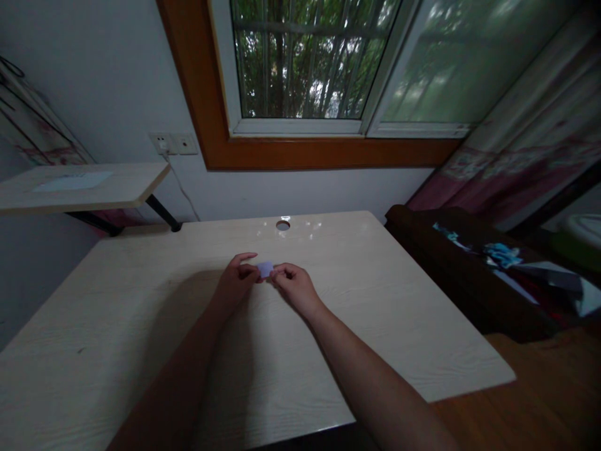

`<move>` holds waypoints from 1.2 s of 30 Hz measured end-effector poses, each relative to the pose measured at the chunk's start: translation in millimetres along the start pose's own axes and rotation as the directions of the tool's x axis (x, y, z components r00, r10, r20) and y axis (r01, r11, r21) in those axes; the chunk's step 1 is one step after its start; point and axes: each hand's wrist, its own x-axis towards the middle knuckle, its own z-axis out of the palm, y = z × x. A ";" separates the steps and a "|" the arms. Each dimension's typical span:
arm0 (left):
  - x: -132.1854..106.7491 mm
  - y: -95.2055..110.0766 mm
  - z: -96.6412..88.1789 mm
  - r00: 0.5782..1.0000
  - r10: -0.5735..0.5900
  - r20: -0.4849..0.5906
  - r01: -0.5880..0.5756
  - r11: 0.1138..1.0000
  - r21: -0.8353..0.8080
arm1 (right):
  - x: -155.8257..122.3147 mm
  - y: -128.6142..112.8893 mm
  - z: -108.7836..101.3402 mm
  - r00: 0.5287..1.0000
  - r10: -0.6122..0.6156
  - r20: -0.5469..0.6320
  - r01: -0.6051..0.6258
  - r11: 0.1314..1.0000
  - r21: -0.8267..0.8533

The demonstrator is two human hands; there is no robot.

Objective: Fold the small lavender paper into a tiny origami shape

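Note:
Both my hands meet over the middle of a pale wooden table (141,351). Between them is a small pale, bluish-white piece (265,269), possibly folded paper. My left hand (237,279) pinches its left side with curled fingers. My right hand (293,285) pinches its right side, its fingers bent in towards the piece. The piece sits just above the table top; whether it touches the surface is unclear. Both forearms reach in from the bottom edge of the view.
A round cable hole (282,224) lies in the table near its far edge. A small shelf (94,188) with a sheet on it stands at the left. A dark cabinet (469,282) with mixed items is at the right. A window (305,62) and wall socket (173,143) are behind.

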 end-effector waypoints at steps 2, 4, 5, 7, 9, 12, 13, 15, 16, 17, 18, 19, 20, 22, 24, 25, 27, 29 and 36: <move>-0.1 0.4 -0.8 1.000 -0.006 0.009 0.006 1.000 0.000 | -0.3 -0.1 -0.1 1.000 0.000 0.004 0.000 1.000 0.009; -0.2 0.4 -1.4 1.000 -0.010 0.018 0.010 1.000 -0.005 | -0.6 -0.7 -0.1 1.000 0.003 0.005 -0.003 1.000 0.008; -0.3 0.5 -1.5 1.000 -0.013 0.019 0.013 1.000 -0.011 | -0.6 -1.0 0.0 1.000 0.006 0.004 -0.006 1.000 0.009; -1.1 1.3 -1.2 1.000 -0.020 0.019 0.020 0.999 -0.032 | -0.6 -1.7 0.1 1.000 0.013 0.001 -0.013 1.000 0.019; -2.4 2.7 -0.4 1.000 -0.019 0.010 0.020 0.997 -0.076 | -0.4 -2.0 0.1 1.000 0.018 -0.001 -0.018 0.999 0.035; -3.7 3.4 0.5 1.000 0.003 0.000 -0.003 0.991 -0.131 | -0.4 -2.3 0.3 1.000 0.022 0.000 -0.022 0.999 0.037; -3.4 2.5 0.6 1.000 0.016 0.001 -0.016 0.991 -0.130 | -0.5 -2.3 0.4 1.000 0.022 0.001 -0.022 0.999 0.030; -1.6 -1.5 0.1 0.999 0.045 0.014 -0.043 0.994 -0.099 | -1.0 -2.5 0.8 1.000 0.017 0.010 -0.018 1.000 0.002; -0.1 -4.3 -0.3 0.998 0.059 0.007 -0.058 0.995 -0.086 | -1.2 -2.7 1.1 1.000 0.015 0.016 -0.015 1.000 -0.016; 1.4 -7.3 -0.8 0.998 0.063 0.006 -0.062 0.996 -0.065 | -1.5 -2.9 1.4 1.000 0.013 0.021 -0.012 0.999 -0.035; 2.8 -10.3 -1.3 0.998 0.063 0.009 -0.063 0.997 -0.036 | -1.8 -3.2 1.7 1.000 0.011 0.026 -0.010 0.998 -0.054; 4.0 -12.8 -1.7 0.997 0.074 -0.004 -0.074 0.997 -0.010 | -2.0 -3.3 2.0 1.000 0.010 0.029 -0.007 0.998 -0.070; 4.8 -14.6 -2.0 0.997 0.078 -0.007 -0.078 0.997 0.015 | -2.2 -3.4 2.2 0.999 0.007 0.031 -0.004 0.997 -0.083; 4.9 -16.1 -2.4 0.996 0.086 0.000 -0.085 0.995 0.051 | -2.3 -3.0 2.3 1.000 -0.002 0.030 0.005 0.995 -0.099; 3.8 -15.7 -2.4 0.996 0.090 0.006 -0.091 0.994 0.059 | -2.0 -2.1 2.1 1.000 -0.016 0.022 0.018 0.994 -0.104; 3.2 -15.4 -2.3 0.996 0.089 0.011 -0.090 0.994 0.060 | -1.8 -1.4 1.9 1.000 -0.026 0.016 0.028 0.994 -0.103; 2.4 -15.4 -2.2 0.997 0.077 0.018 -0.079 0.994 0.073 | -1.3 0.2 1.3 0.999 -0.049 0.006 0.050 0.994 -0.097; 2.3 -15.7 -2.1 0.998 0.056 0.025 -0.058 0.994 0.090 | -0.8 2.1 0.8 0.998 -0.066 -0.001 0.066 0.994 -0.088; 0.5 -6.2 -1.4 0.998 -0.024 0.056 0.013 0.982 0.190 | -1.0 5.4 0.4 0.997 -0.077 -0.001 0.077 0.994 -0.080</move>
